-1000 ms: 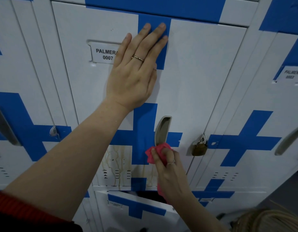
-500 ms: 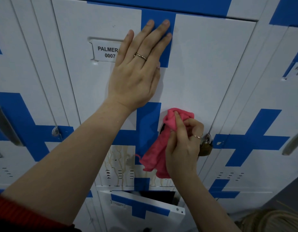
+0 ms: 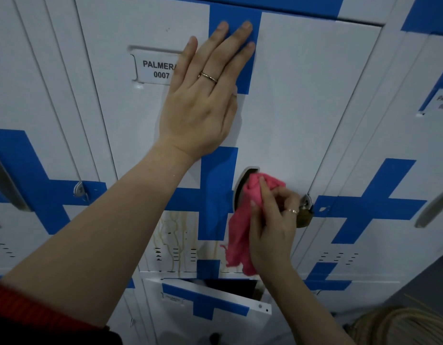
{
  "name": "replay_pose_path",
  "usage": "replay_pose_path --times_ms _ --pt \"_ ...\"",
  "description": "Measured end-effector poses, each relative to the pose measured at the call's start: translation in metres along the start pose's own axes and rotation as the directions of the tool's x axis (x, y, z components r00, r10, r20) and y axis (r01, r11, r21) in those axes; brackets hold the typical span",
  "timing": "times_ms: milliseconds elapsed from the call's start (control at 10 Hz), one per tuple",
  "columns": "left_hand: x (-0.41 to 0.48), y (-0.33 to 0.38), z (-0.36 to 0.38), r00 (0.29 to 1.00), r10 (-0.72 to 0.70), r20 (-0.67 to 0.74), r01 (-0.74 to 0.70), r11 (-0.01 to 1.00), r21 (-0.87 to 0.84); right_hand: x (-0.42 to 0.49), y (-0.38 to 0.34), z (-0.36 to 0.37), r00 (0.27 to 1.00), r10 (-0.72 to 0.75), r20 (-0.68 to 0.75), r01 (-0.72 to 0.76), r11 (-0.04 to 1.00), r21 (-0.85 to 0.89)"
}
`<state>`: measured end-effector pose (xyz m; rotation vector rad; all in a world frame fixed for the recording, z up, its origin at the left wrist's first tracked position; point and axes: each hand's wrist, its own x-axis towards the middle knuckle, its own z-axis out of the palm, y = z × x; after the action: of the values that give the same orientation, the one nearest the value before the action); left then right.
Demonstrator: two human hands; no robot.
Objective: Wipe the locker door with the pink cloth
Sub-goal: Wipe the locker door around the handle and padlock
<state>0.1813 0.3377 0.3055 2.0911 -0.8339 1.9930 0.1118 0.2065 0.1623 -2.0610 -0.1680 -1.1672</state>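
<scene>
The white locker door [image 3: 302, 100] with blue cross stripes carries a label "PALMERA 0007" [image 3: 157, 69]. My left hand [image 3: 203, 100] lies flat on its upper part, fingers together and pointing up. My right hand [image 3: 272, 220] grips the pink cloth [image 3: 240, 227] and presses its top end against the recessed handle slot [image 3: 242, 185]; the rest of the cloth hangs down. Brown drip stains [image 3: 173, 235] run down the door's lower part above the vent slits.
A brass padlock [image 3: 303, 215] hangs on the hasp just right of my right hand. Below, another locker door [image 3: 203, 307] stands ajar, showing a dark opening. Neighbouring lockers flank both sides, with handles at the far left [image 3: 6, 185] and far right [image 3: 434, 207].
My right hand rose with the cloth from below the handle slot up onto it, then shifted slightly. My left hand stayed flat on the door.
</scene>
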Motion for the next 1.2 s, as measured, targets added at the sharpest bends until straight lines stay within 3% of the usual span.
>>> replay_pose_path --times_ms 100,200,400,600,700,800,900,1000,1100,1200 --pt "0.0 0.0 0.0 1.0 0.002 -0.003 -0.002 1.0 0.002 0.005 0.0 0.002 0.999 -0.041 -0.032 0.042 0.999 0.012" --pt "-0.001 0.001 0.001 1.0 -0.001 -0.005 0.001 1.0 0.003 -0.013 0.01 0.0 0.998 0.015 0.059 -0.023 0.991 0.134" --pt "0.0 0.0 0.001 1.0 -0.009 -0.02 0.01 1.0 0.014 0.003 0.004 0.001 0.999 -0.026 -0.027 0.028 0.997 0.077" --pt "-0.001 0.002 0.001 1.0 -0.008 -0.004 0.008 1.0 -0.005 -0.013 0.009 -0.002 0.996 0.056 0.07 -0.068 0.979 0.194" --pt "0.001 0.001 0.0 1.0 -0.012 -0.011 0.012 1.0 0.001 0.005 0.002 -0.001 1.0 0.024 -0.011 -0.022 0.991 0.131" --pt "0.0 0.002 0.0 1.0 -0.013 -0.003 0.013 1.0 -0.008 -0.013 0.011 0.002 0.999 0.012 0.049 -0.017 0.993 0.115" --pt "-0.002 0.003 -0.001 1.0 -0.011 0.005 0.011 1.0 -0.012 -0.041 0.028 0.001 0.981 0.129 0.144 -0.146 0.983 0.109" --pt "0.0 0.002 -0.001 1.0 -0.017 0.005 0.017 1.0 -0.015 -0.047 0.027 0.0 0.902 0.35 0.251 -0.415 0.863 0.288" --pt "0.0 0.002 -0.001 1.0 -0.017 0.007 0.017 1.0 -0.014 -0.047 0.018 -0.002 0.745 0.484 0.46 -0.65 0.681 0.337" --pt "-0.001 0.002 -0.001 1.0 -0.01 0.011 0.01 1.0 -0.016 -0.055 0.014 0.008 0.707 0.533 0.466 -0.681 0.69 0.244"
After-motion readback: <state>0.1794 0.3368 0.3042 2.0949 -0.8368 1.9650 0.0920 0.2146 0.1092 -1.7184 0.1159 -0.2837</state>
